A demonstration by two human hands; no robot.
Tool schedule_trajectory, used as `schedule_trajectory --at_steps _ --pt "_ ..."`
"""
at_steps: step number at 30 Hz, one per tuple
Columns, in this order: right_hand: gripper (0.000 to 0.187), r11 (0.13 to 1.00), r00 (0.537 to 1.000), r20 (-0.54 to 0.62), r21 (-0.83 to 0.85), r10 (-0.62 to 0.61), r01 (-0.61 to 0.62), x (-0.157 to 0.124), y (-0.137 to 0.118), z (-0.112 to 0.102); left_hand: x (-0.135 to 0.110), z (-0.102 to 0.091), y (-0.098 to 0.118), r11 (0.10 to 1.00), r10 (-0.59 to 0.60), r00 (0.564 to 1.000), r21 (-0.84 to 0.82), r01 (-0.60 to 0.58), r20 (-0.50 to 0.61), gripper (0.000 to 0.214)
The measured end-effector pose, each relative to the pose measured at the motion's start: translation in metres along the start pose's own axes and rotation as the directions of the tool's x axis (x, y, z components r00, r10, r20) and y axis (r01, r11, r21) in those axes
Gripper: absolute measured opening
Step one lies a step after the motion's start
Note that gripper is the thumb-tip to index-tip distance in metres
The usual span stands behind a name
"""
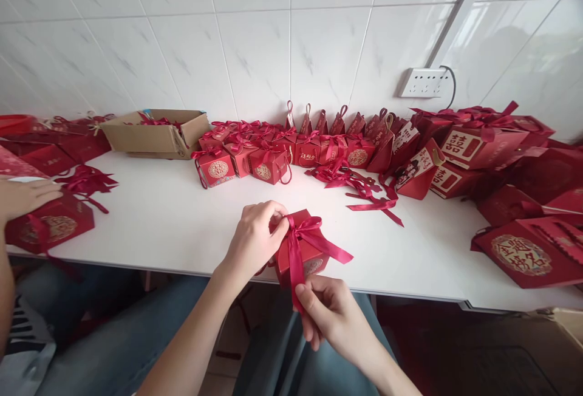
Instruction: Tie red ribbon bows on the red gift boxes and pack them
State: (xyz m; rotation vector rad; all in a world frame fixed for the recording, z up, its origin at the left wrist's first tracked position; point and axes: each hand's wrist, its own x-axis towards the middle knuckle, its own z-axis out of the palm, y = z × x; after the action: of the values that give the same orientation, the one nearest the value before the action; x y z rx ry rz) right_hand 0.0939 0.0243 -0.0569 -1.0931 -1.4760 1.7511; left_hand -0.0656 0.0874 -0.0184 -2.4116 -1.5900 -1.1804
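Observation:
At the table's front edge stands a small red gift box [308, 256] with a dark red ribbon bow [302, 229] on its top. My left hand [260, 233] is closed at the bow's left side, thumb and fingers pinching a ribbon loop; its fingertips partly hide that loop. Below the front of the box, my right hand [328, 311] pinches a hanging ribbon tail [296, 265] between thumb and fingers. The other tail sticks out to the right, free of both hands.
Several finished red boxes [267, 164] line the wall behind, with loose ribbons [359, 184] in front. A cardboard carton [157, 135] stands back left. Larger red boxes [523, 250] are stacked at right. At left, another person's hand [27, 195] rests by a red box [59, 226].

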Motion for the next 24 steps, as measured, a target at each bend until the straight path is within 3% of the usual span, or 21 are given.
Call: schedule_trajectory --at_steps 3,6,8,9,11,13,15,17,24 --pt "0.044 0.984 1.0 0.023 -0.179 -0.003 0.007 -0.006 -0.006 -0.008 -0.002 0.004 -0.001 0.998 0.056 0.996 0.044 -0.053 -0.073 0.008" --pt "0.038 0.901 0.999 0.04 -0.433 -0.017 0.032 -0.017 -0.021 -0.024 -0.004 0.005 -0.003 0.994 0.101 0.989 0.055 -0.095 -0.107 0.009" --pt "0.032 0.839 0.99 -0.042 -0.537 -0.131 0.088 -0.021 -0.034 -0.034 -0.006 0.004 -0.004 0.995 0.09 0.99 0.045 -0.086 -0.111 0.008" --pt "0.028 0.807 0.967 -0.102 -0.576 -0.233 0.134 -0.02 -0.04 -0.036 -0.007 0.004 -0.004 0.996 0.077 0.991 0.046 -0.072 -0.11 0.007" --pt "0.018 0.711 0.874 -0.173 -0.661 -0.454 0.238 -0.011 -0.051 -0.038 -0.008 0.004 -0.003 0.998 0.04 0.993 0.049 -0.035 -0.108 0.007" --pt "0.009 0.56 0.772 -0.128 -0.762 -0.623 0.325 0.005 -0.056 -0.035 -0.008 0.004 -0.003 0.999 0.011 0.994 0.038 -0.007 -0.107 0.007" --pt "0.007 0.409 0.703 -0.049 -0.841 -0.71 0.354 0.024 -0.057 -0.031 -0.009 0.005 -0.004 1.0 -0.006 0.994 0.019 0.008 -0.105 0.008" --pt "0.007 0.338 0.674 -0.031 -0.881 -0.738 0.33 0.04 -0.055 -0.026 -0.011 0.005 -0.005 1.0 -0.011 0.993 0.012 0.013 -0.117 0.011" --pt "0.009 0.447 0.704 -0.193 -0.873 -0.684 0.196 0.058 -0.05 -0.013 -0.017 0.007 -0.005 0.998 0.05 0.97 0.047 -0.04 -0.239 0.007"
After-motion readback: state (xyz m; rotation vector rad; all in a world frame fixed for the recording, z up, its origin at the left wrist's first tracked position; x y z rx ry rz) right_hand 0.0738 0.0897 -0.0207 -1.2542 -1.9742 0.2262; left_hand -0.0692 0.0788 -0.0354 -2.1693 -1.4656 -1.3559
